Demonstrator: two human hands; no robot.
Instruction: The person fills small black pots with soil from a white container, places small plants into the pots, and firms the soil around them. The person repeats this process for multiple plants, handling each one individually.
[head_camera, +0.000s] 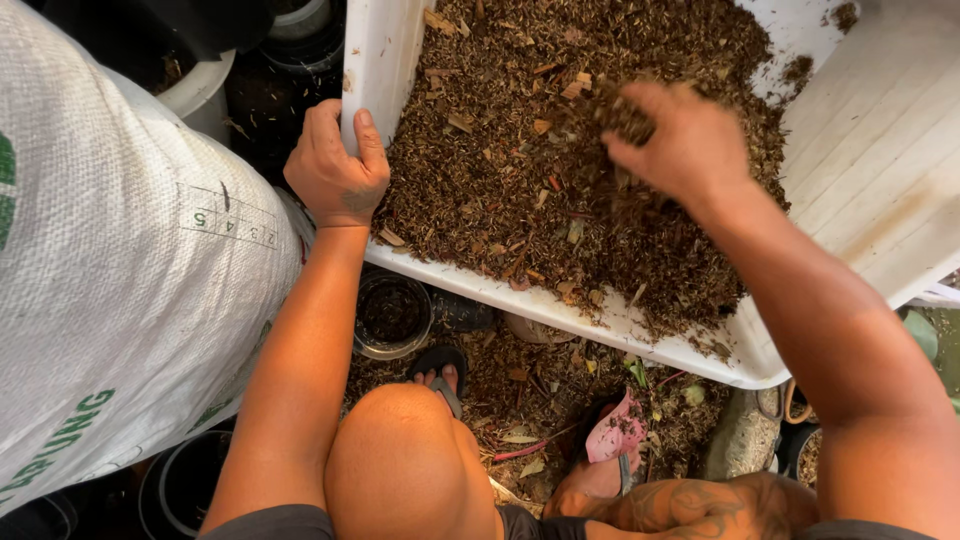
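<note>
Bare knees (400, 460) fill the bottom of the view, a person crouched over a big white tray (380, 60) of brown, chaff-like mulch (500, 170) mixed with leaf scraps.

At far left a white woven sack (110, 250) with green printing bulges against the left forearm. Beside it the left hand (335, 170) clamps the tray's left rim near its lower-left corner, fingers (322, 122) curled over the outer side and thumb pressed on the inner wall.

To the right, the right hand (680, 140) hovers over the middle of the mulch, toward the tray's upper-right part, fingers closed around a loose clump (620, 115) with bits dropping off it. The mulch lies directly under and to the left of that hand, so the right hand is the nearer 1 to the bulk of it; the pile runs lengthwise from the tray's top edge down to its near rim, which tilts toward the person.

Below the tray's near edge sit a round dark pot (392, 312) of soil, spilled mulch on the ground, 2 sandalled feet and a pink scrap (615, 435). Pale planks (880, 150) close off the right side. Nothing stands between the right hand and the pile.
</note>
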